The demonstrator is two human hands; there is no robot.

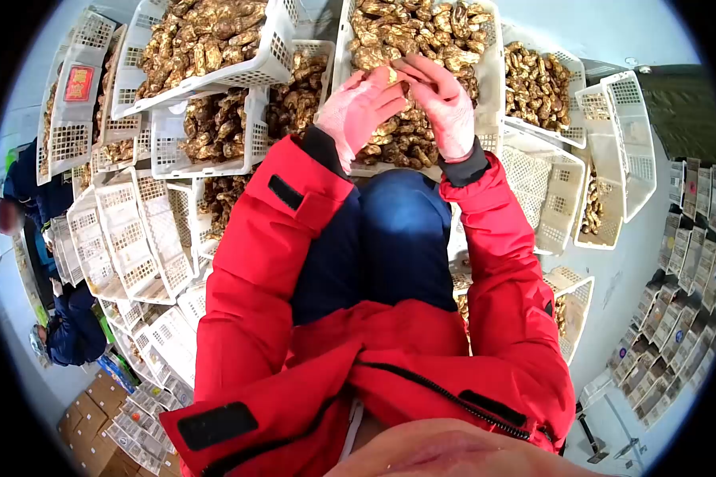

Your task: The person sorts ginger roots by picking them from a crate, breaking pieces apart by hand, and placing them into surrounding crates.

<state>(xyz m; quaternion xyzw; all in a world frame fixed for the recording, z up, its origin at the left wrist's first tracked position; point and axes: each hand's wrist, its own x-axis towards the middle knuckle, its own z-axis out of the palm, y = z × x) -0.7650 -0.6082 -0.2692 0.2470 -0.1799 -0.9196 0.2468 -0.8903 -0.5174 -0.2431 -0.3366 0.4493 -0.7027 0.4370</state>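
In front of me, a white plastic crate (492, 79) is heaped with brown, knobbly pieces (422, 143), lumpy and marked with pale yellowish patches; they look like mushrooms, but I cannot be sure. Above the heap, my left hand (348, 118), in a thin pale glove, has its fingers closed on one small piece (392, 75) with a yellowish face. My right hand (447, 110), also gloved, reaches its bent fingertips to the same piece from the other side. Fingers cover most of it, so its full shape is hidden.
More filled crates stand at left (207, 147) and right (542, 87). Stacked crates (139, 230) lie farther left, near two people in dark clothes (75, 326). A crate (541, 187) sits by my right elbow. Cartons (87, 421) and rows of boxes (676, 318) line the edges.
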